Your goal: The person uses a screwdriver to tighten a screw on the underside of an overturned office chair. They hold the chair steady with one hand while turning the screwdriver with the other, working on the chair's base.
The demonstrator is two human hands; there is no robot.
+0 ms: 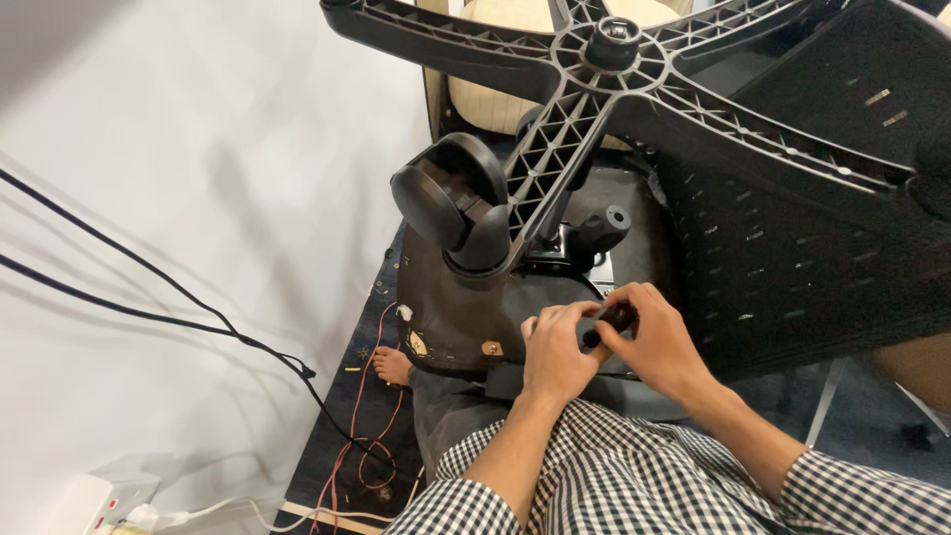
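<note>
Upturned black plastic office chair (792, 248), ribbed five-arm star base (594, 89) on top, glossy twin-wheel black castor (456, 198) on one arm. Left hand (557, 352) and right hand (659, 342) both curled around a small black cylindrical knob-like part (612, 319) at the chair's underside, just over the checked-cloth lap. Black cables (149, 297) and a white power strip (109, 495) lie by the white wall.

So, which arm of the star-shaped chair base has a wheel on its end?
The arm that points down-left toward the hands carries the black caster wheel. The arm reaching to the upper left ends bare; the others run out of view.
</note>
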